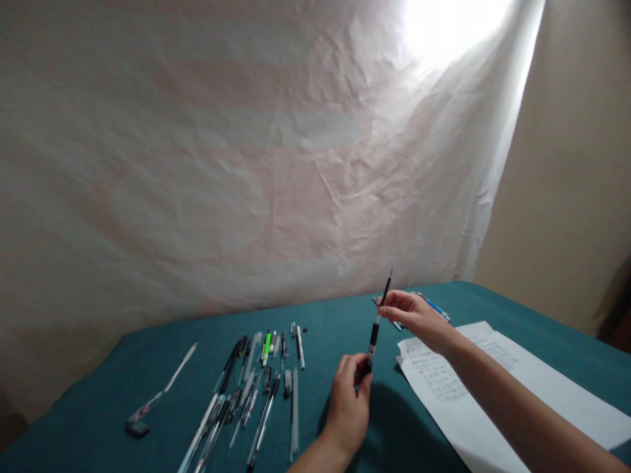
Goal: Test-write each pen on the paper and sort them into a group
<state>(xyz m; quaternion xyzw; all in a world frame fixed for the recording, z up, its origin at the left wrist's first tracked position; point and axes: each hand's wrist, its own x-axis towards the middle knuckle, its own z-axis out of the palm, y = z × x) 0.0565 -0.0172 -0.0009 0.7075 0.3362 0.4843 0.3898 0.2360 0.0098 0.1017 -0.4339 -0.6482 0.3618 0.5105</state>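
Observation:
My left hand is closed around the lower end of a gel pen with a black grip, held above the cloth. The pen stands nearly upright, tilted slightly right. Out of its top rises a dark, thin refill with a pointed tip. Thumb and fingers of my right hand pinch the refill just above the barrel. How deep the refill sits inside is hard to make out. A dark piece shows between my left fingers; its kind is unclear.
Several loose pens and pen parts lie left of my hands, among them a bright green one. Written paper sheets lie under my right forearm. Behind my right hand are blue pens. A long pale item lies far left.

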